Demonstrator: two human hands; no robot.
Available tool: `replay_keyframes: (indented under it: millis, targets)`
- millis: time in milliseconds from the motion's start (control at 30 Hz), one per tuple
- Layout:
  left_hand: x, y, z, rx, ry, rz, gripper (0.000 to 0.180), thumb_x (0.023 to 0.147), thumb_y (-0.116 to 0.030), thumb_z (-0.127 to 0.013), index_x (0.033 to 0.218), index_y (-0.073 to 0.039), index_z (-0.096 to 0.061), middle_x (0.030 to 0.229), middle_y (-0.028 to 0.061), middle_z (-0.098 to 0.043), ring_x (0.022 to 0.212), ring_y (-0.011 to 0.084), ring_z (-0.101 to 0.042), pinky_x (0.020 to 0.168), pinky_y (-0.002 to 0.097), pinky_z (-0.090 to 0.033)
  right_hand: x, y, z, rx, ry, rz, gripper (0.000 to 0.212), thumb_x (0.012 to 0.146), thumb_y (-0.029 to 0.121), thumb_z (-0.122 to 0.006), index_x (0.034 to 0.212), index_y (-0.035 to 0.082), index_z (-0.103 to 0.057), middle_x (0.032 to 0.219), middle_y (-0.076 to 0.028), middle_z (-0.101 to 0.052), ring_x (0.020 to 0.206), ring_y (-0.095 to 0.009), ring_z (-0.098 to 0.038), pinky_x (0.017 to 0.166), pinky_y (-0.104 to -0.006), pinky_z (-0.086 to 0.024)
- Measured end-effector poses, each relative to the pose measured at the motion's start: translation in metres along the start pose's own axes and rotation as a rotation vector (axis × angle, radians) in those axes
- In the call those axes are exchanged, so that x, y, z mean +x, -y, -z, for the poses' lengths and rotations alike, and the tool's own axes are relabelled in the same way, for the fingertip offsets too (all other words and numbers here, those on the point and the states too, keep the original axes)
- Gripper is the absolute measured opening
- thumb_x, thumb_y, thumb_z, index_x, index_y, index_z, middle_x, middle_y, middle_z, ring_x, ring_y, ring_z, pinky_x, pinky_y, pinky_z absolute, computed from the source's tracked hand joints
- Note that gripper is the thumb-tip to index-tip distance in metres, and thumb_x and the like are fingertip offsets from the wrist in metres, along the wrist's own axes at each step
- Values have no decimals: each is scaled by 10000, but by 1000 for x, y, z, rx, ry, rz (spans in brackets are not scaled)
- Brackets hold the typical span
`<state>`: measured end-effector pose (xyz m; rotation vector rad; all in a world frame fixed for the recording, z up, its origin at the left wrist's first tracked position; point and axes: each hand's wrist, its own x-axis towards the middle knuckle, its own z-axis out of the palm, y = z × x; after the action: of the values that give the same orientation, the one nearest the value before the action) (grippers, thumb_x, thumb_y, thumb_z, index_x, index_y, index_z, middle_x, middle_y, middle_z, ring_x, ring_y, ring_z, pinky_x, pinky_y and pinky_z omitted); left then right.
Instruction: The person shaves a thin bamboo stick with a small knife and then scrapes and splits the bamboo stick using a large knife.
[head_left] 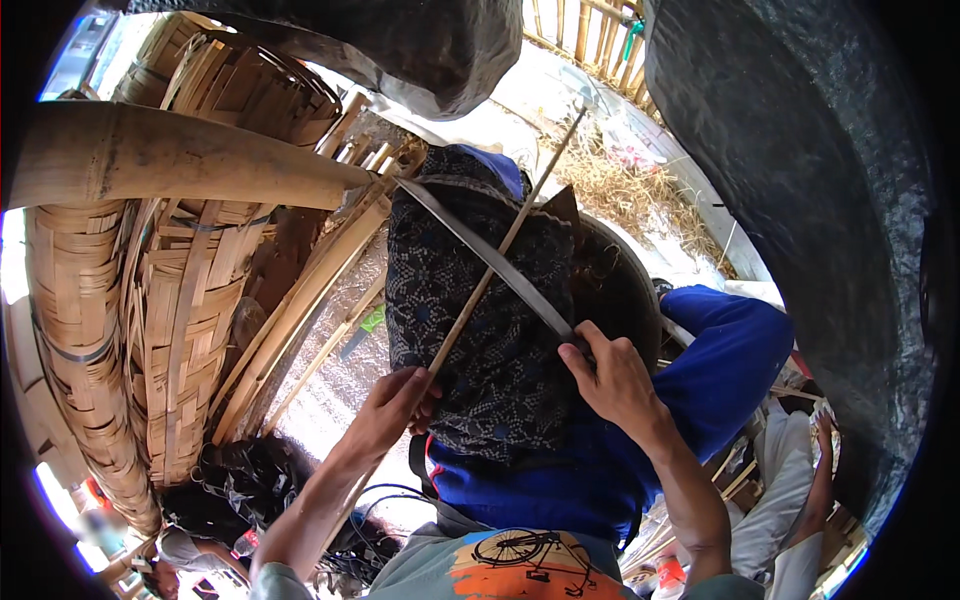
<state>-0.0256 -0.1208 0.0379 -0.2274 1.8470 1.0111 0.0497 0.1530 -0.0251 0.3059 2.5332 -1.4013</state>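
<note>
Woven bamboo baskets (185, 330) stand along the left side. A thick bamboo pole (210, 160) projects in front of them, its tapered end near the lap. A dark patterned cloth (480, 370) covers the thigh. Above it, a thin bamboo strip (531, 208) extends diagonally, crossed by a long metal blade (470, 236); contact between them cannot be confirmed. Left hand (392, 402): thumb and fingers closed, pinching the strip. Right hand (617, 380): fingers curled closed around the blade's near end. A green-handled tool (372, 319) lies left of the cloth.
</note>
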Motion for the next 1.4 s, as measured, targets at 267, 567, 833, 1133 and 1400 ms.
replay_keyframes:
  millis: [267,567,833,1133,1400]
  targets:
    - [26,-30,-9,130,-51,-51,558,1016,-403,-353,643,-18,-510,499,12,-383,483,117,-380,494,305,-334,4,-3,13,-1,138,27,289,933,285,-580,913,-1,-552,561,-212,-549,566,-399,-596,471,-422,-421]
    - [31,-12,-31,-98,-250,-119,521,1021,-373,-360,628,-42,-449,537,-25,-369,529,75,-317,486,287,-259,15,-9,-3,-142,-10,250,294,917,301,-611,836,29,-538,468,-129,-489,409,-352,-527,392,-388,-402]
    - [5,7,-36,-474,-123,-119,531,1022,-410,-358,592,-100,-382,524,-81,-306,483,30,-250,436,247,-189,33,20,-9,-308,-43,262,322,902,295,-627,857,10,-485,509,-141,-519,469,-352,-572,409,-410,-436]
    - [17,-8,-24,-350,-119,4,539,1015,-415,-365,633,-55,-487,488,-33,-362,425,72,-379,411,235,-285,32,21,-3,-296,107,77,371,904,355,-612,811,13,-504,532,-169,-562,532,-367,-610,452,-418,-470]
    - [33,-21,-30,-69,-262,-242,596,1013,-434,-356,580,-35,-450,466,-11,-357,431,87,-348,419,284,-272,21,17,-1,-205,25,92,364,909,333,-613,774,7,-523,517,-163,-559,515,-355,-613,438,-392,-464]
